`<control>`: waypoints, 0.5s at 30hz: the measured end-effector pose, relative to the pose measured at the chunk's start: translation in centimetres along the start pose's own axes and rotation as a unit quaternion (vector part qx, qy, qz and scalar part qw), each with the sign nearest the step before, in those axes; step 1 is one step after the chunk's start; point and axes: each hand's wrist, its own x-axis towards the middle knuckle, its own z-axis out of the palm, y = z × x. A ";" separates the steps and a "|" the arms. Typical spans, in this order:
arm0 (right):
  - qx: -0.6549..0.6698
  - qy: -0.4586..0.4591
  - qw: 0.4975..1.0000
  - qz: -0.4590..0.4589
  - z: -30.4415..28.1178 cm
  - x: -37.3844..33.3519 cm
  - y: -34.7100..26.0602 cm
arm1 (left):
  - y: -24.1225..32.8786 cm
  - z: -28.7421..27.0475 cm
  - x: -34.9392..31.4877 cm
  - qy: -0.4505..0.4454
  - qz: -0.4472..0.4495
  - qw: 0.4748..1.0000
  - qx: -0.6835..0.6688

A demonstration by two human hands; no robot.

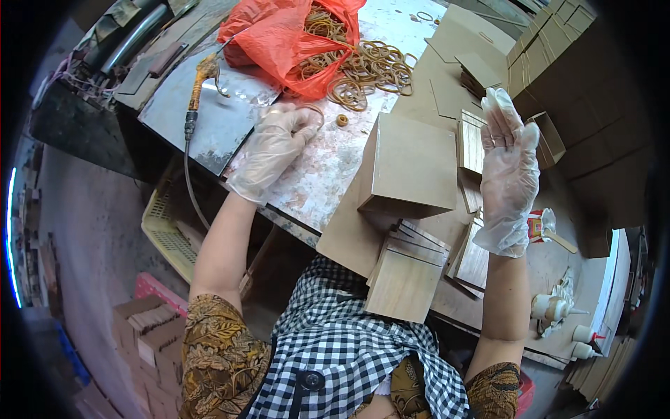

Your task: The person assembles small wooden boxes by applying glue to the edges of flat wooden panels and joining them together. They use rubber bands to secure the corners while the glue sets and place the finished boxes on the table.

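left gloved hand (273,148) pinching a tan rubber band (315,112) above the stained tabletop (317,181). right gloved hand (507,178) raised, grip apart, holding nothing, beside the plain wooden box (412,167).

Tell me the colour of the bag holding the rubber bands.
Orange-red plastic bag, clearest in the head view.

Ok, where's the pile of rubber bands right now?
In the head view, the rubber bands lie top centre on the table, spilling from the red plastic bag, beyond the left hand.
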 end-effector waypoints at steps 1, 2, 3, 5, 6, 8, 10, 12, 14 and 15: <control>-0.029 0.005 1.000 -0.009 0.2 -0.1 -0.2 | -0.1 -0.3 0.4 -0.025 -0.001 0.999 0.019; -0.062 -0.020 0.998 -0.026 0.5 -0.3 -0.5 | -0.2 -0.8 1.0 -0.050 -0.002 0.998 0.039; -0.113 -0.029 0.993 -0.027 0.9 -0.7 -0.7 | -0.2 -1.2 1.4 -0.075 -0.002 0.996 0.057; -0.216 -0.047 0.975 -0.028 2.6 -1.7 -1.5 | -0.8 -1.1 1.6 -0.053 -0.088 0.978 -0.182; -0.268 -0.063 0.961 -0.023 4.4 -2.2 -2.4 | -0.9 -1.2 1.6 -0.041 -0.131 0.945 -0.296; -0.346 -0.114 0.930 -0.053 6.2 -2.3 -3.0 | 3.0 -3.7 2.7 -0.112 -0.109 0.864 -0.478; -0.361 -0.165 0.915 -0.069 7.9 -2.3 -2.5 | 7.1 -6.6 3.3 -0.135 -0.092 0.813 -0.559; -0.348 -0.215 0.912 0.020 9.4 -2.1 -2.7 | 9.7 -7.6 3.6 -0.162 -0.106 0.774 -0.602; -0.359 -0.233 0.896 0.120 9.8 -1.7 -2.6 | 10.6 -8.6 4.3 -0.222 -0.110 0.710 -0.659; -0.361 -0.227 0.895 0.134 9.3 -1.6 -2.2 | 11.2 -8.8 4.3 -0.209 -0.115 0.697 -0.676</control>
